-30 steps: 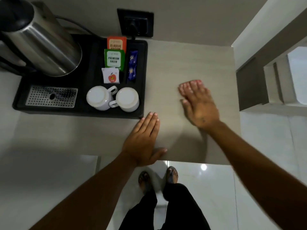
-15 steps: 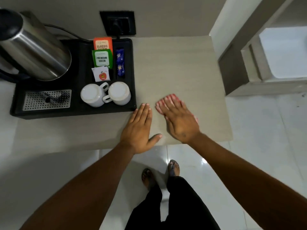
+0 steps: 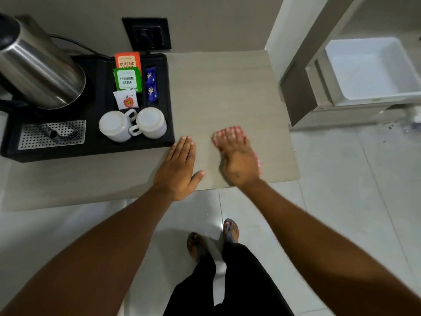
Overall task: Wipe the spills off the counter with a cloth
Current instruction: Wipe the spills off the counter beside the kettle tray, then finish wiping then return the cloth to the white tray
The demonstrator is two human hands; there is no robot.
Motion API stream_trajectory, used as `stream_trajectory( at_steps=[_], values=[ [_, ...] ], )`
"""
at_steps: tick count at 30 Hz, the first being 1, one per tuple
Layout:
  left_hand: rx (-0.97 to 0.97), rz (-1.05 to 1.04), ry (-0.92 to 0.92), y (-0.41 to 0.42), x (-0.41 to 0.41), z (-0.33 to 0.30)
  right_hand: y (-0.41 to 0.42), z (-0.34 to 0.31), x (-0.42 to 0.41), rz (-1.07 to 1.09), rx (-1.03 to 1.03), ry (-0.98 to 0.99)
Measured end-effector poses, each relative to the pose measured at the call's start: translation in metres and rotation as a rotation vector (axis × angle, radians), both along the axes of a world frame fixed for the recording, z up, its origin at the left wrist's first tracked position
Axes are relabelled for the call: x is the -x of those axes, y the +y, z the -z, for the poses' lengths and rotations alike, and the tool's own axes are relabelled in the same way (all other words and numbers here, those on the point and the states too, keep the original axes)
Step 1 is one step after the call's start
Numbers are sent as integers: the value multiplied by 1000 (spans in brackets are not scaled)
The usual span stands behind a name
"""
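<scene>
One pink cloth (image 3: 237, 130) pinned under right grip (image 3: 237, 160), on counter (image 3: 227, 92).

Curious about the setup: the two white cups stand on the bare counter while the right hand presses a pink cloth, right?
No: the head view shows the white cups on the black tray. The right hand does press the pink cloth.

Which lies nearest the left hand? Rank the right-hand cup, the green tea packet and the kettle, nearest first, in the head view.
1. Right-hand cup: on the tray, just beyond the left hand.
2. Green tea packet: farther back on the tray.
3. Kettle: at the tray's far left.
</scene>
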State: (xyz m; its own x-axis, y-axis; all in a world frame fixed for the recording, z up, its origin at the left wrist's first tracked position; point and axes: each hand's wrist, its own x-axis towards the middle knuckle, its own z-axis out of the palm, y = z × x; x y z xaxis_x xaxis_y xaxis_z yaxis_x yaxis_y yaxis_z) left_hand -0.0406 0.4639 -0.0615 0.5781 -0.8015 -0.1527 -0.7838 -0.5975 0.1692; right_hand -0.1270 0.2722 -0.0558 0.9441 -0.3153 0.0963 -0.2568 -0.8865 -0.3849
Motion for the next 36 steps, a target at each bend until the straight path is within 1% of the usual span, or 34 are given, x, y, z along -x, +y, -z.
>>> stream_trajectory(
  at_steps=[2,4,5,8,10,12,14,18,20,23,26,28,31,33,34,36],
  values=[
    [8,-1,-7,0,0,1,23,7,18,-88,31,5],
    [-4,-10,-12,1,0,1,17,11,36,-133,52,36],
    [-10,-14,-18,1,0,1,6,12,42,-123,53,47],
    [-2,-26,-20,0,3,0,-34,6,51,23,48,97],
    [16,-69,-12,-6,8,-1,-62,2,48,130,8,94],
    [27,-124,17,-18,13,-1,-89,-1,41,192,-63,85],
    [33,-126,48,-40,13,-2,-111,-4,35,221,-120,84],
    [67,-45,72,-108,5,-13,-143,-17,27,248,-256,-5],
    [88,-13,65,-153,-3,-24,-164,-30,22,293,-263,-51],
    [139,52,46,-235,-16,-41,-218,-55,11,348,-236,-133],
    [201,124,39,-322,-26,-56,-293,-78,-5,412,-243,-173],
    [210,158,19,-376,-31,-61,-340,-81,-19,471,-295,-160],
    [197,157,26,-451,-40,-62,-408,-71,-41,520,-305,-55],
    [166,140,15,-482,-43,-57,-437,-58,-52,545,-368,18],
    [146,134,6,-495,-44,-54,-447,-53,-56,583,-447,31],
    [127,115,40,-514,-45,-46,-460,-40,-59,623,-515,46]
  ],
)
